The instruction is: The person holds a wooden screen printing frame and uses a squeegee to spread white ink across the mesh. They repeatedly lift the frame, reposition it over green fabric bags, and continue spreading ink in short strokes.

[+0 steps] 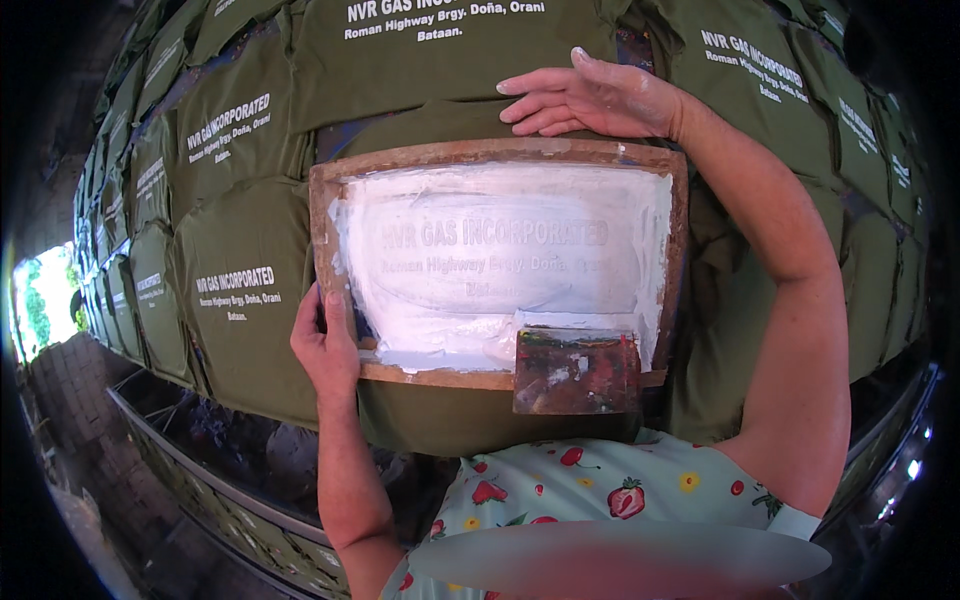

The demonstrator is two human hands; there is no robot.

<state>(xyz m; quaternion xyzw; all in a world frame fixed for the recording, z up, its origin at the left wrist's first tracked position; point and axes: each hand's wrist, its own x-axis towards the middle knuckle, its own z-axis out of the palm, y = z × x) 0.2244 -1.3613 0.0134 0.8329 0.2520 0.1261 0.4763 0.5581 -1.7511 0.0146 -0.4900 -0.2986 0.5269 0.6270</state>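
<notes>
- Currently, the left hand (328,338) grips the wooden frame (500,151) at its lower left corner, thumb along the rail and fingers curled at the outer edge.
- Above the top rail, the right hand (610,100) is held palm-up and spread, with nothing in it; white smears mark its fingers. Whether it touches the frame, I cannot tell.
- The frame lies on olive-green cloth (240,335), in front of the person's torso, between the 2 hands.
- Inside it, the mesh (480,195) is coated in white paste, with 3 lines of faint lettering showing.
- A dark, paint-stained block (577,378) leans over the bottom rail, right of centre.
- More olive cloth pieces with white print lie around.
- The person wears a pale green, fruit-patterned garment (560,480).
</notes>
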